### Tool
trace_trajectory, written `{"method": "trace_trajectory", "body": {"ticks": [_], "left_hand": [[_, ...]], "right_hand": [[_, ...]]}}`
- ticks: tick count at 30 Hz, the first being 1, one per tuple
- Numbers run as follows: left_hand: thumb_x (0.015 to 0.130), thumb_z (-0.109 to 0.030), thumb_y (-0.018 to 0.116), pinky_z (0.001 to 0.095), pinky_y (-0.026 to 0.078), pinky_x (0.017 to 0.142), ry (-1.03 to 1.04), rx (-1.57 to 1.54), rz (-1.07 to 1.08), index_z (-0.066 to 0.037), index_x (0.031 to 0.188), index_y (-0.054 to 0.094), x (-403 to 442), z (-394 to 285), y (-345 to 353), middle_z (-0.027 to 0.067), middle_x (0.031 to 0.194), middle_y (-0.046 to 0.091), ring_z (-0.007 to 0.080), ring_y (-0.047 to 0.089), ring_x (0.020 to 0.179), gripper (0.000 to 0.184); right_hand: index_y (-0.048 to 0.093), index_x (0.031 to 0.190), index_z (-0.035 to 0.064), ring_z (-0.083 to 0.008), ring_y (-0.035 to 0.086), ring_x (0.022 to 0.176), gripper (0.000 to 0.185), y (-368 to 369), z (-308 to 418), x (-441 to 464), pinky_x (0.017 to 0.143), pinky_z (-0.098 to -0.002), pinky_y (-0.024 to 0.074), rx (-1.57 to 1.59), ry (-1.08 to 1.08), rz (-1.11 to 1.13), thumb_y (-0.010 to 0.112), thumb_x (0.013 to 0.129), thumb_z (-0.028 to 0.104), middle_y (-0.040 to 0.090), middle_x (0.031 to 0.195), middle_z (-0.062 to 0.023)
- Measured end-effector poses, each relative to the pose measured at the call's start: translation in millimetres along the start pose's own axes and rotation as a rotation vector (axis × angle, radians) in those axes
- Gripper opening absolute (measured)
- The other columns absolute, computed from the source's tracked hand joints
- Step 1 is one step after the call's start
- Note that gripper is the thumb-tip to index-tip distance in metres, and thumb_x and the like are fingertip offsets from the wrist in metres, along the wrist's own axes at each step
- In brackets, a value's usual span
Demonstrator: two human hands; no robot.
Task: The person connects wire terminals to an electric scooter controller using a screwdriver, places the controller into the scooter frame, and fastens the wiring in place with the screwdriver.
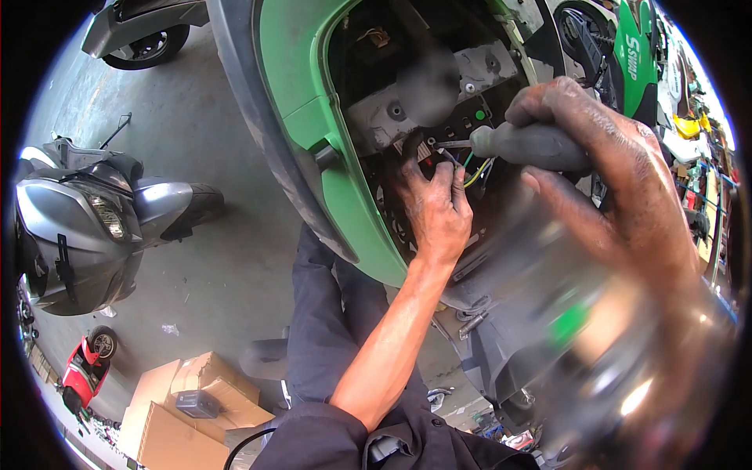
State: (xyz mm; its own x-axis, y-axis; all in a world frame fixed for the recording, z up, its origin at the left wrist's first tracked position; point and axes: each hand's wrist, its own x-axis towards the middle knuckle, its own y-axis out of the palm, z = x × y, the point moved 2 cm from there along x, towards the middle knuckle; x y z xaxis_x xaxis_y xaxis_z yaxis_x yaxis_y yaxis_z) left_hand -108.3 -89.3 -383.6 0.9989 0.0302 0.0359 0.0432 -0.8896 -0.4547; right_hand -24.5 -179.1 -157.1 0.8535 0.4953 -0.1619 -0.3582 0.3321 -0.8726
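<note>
Inside the open compartment of a green scooter body (301,78), my left hand (435,211) reaches in with its fingers bent around a small dark part at the wires (478,174). What its fingertips hold is too small to make out. On the right, my right hand (619,160) grips the dark handle of a screwdriver (533,147) between thumb and fingers. The screwdriver's shaft points left, its tip close to a small screw by my left fingertips. Above them lies a grey metal plate (380,113), partly hidden by a blurred spot.
A grey scooter (86,235) stands at left, with a red vehicle (82,376) below it. Cardboard boxes (184,415) bear a dark device (197,403) at the lower left. Another green vehicle (636,63) stands at the upper right.
</note>
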Motion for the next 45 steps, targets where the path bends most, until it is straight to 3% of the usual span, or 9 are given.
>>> {"method": "trace_trajectory", "body": {"ticks": [7, 10, 13, 16, 19, 25, 28, 37, 45], "left_hand": [[0.093, -0.016, 0.068, 0.0499, 0.039, 0.099, -0.017, -0.082, -0.028, 0.001, 0.096, 0.067, -3, 3, 1, 0.0268, 0.124, 0.049, 0.0443, 0.048, 0.115, 0.017], [0.091, -0.016, 0.070, 0.0498, 0.039, 0.099, -0.005, -0.064, -0.038, 0.002, 0.093, 0.065, -1, 1, -2, 0.0270, 0.121, 0.049, 0.0434, 0.048, 0.114, 0.018], [0.088, -0.015, 0.073, 0.0501, 0.037, 0.100, -0.166, -0.159, -0.026, 0.003, 0.089, 0.062, 2, -1, -6, 0.0269, 0.117, 0.048, 0.0417, 0.047, 0.114, 0.021], [0.085, -0.014, 0.076, 0.0499, 0.035, 0.102, -0.122, -0.096, -0.039, 0.002, 0.092, 0.060, 4, 2, -4, 0.0268, 0.116, 0.046, 0.0409, 0.046, 0.115, 0.024], [0.083, -0.016, 0.078, 0.0512, 0.033, 0.103, -0.186, -0.146, -0.034, 0.004, 0.106, 0.055, 5, 1, -6, 0.0274, 0.120, 0.042, 0.0422, 0.044, 0.116, 0.038], [0.082, -0.019, 0.079, 0.0539, 0.029, 0.108, -0.201, -0.085, -0.059, 0.012, 0.136, 0.030, 1, 9, 2, 0.0326, 0.130, 0.035, 0.0469, 0.039, 0.123, 0.079], [0.084, -0.018, 0.077, 0.0546, 0.026, 0.112, -0.152, -0.069, -0.062, 0.012, 0.142, 0.024, 1, 10, 2, 0.0363, 0.137, 0.030, 0.0498, 0.034, 0.129, 0.084], [0.085, -0.011, 0.072, 0.0564, 0.022, 0.115, -0.106, 0.024, 0.004, 0.012, 0.145, 0.023, 6, 3, 0, 0.0411, 0.144, 0.023, 0.0556, 0.028, 0.134, 0.081], [0.084, -0.011, 0.072, 0.0551, 0.026, 0.114, -0.110, 0.156, 0.062, 0.014, 0.145, 0.023, 11, 4, -4, 0.0410, 0.143, 0.027, 0.0537, 0.031, 0.135, 0.082]], "right_hand": [[0.056, 0.111, -0.0038, -0.0403, 0.064, 0.090, 0.037, 11, 12, -6, 0.084, -0.0404, 0.0517, -0.033, 0.188, -0.012, 0.066, 0.075, -0.003, 0.062, 0.100, -0.0203], [0.056, 0.110, -0.0038, -0.0401, 0.065, 0.091, 0.036, 14, 14, -7, 0.083, -0.0399, 0.0522, -0.037, 0.190, -0.024, 0.067, 0.075, -0.002, 0.062, 0.100, -0.0203], [0.057, 0.110, -0.0036, -0.0399, 0.065, 0.091, 0.035, 15, 15, -9, 0.082, -0.0398, 0.0525, -0.066, 0.193, -0.023, 0.068, 0.076, -0.001, 0.062, 0.100, -0.0204], [0.057, 0.110, -0.0034, -0.0396, 0.065, 0.091, 0.036, 19, 12, -11, 0.082, -0.0401, 0.0527, -0.072, 0.202, -0.022, 0.068, 0.076, -0.001, 0.062, 0.101, -0.0204], [0.057, 0.111, -0.0032, -0.0395, 0.065, 0.091, 0.037, 23, 9, -13, 0.081, -0.0404, 0.0529, -0.070, 0.206, -0.019, 0.068, 0.075, -0.002, 0.062, 0.101, -0.0201], [0.056, 0.112, -0.0017, -0.0416, 0.064, 0.091, 0.041, 30, 7, -12, 0.078, -0.0436, 0.0531, -0.101, 0.232, 0.025, 0.065, 0.072, -0.005, 0.062, 0.104, -0.0189], [0.056, 0.112, -0.0011, -0.0421, 0.064, 0.091, 0.042, 30, 7, -12, 0.077, -0.0448, 0.0530, -0.101, 0.240, 0.042, 0.064, 0.071, -0.006, 0.062, 0.105, -0.0187], [0.056, 0.110, -0.0020, -0.0408, 0.065, 0.089, 0.039, 30, 2, -15, 0.076, -0.0448, 0.0529, -0.076, 0.226, -0.001, 0.063, 0.073, -0.007, 0.062, 0.104, -0.0196], [0.055, 0.110, 0.0013, -0.0408, 0.065, 0.089, 0.036, 28, -4, -15, 0.075, -0.0452, 0.0534, -0.051, 0.249, -0.014, 0.063, 0.075, -0.005, 0.063, 0.101, -0.0172]]}}
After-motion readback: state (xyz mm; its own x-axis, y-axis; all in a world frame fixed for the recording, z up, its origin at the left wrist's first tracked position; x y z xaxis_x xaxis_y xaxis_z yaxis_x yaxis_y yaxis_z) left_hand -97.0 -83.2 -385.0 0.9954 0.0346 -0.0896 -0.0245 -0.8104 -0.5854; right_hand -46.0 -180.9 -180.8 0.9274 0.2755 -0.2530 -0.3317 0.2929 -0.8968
